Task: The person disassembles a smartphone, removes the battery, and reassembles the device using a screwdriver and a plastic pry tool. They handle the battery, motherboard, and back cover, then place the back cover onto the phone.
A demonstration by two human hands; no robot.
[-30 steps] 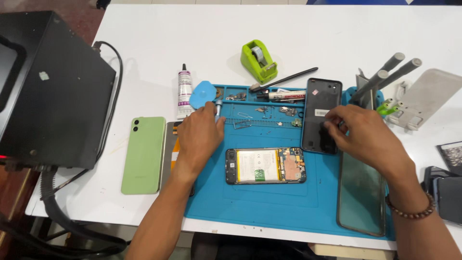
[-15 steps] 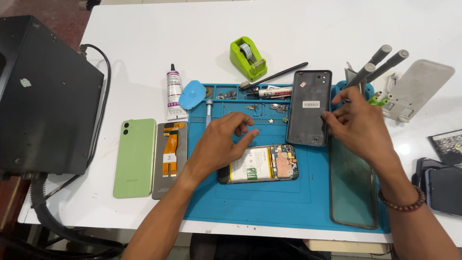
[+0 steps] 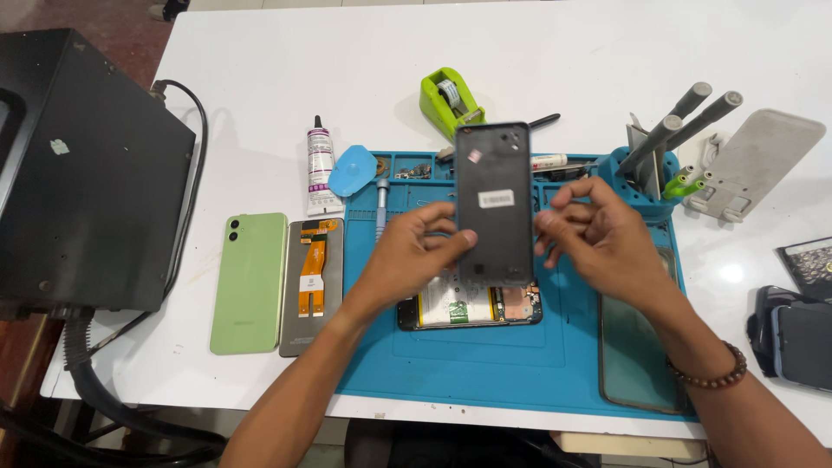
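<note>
Hands hold the dark back cover (image 3: pixel 494 204) in the air over the blue mat (image 3: pixel 485 364): left hand (image 3: pixel 416 251) and right hand (image 3: pixel 598 234) pinch its edges. A slack pinch could drop it onto the opened phone (image 3: pixel 468 305) below.

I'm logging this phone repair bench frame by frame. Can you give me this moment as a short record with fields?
left hand: holds the left edge of the dark back cover
right hand: fingers at the cover's right edge
back cover: lifted above the mat, inner side up
opened phone: lies on the blue mat, partly under the cover
left of mat: green phone and a screen panel side by side
behind mat: green tape dispenser, glue tube
right of mat: blue tool holder
</note>
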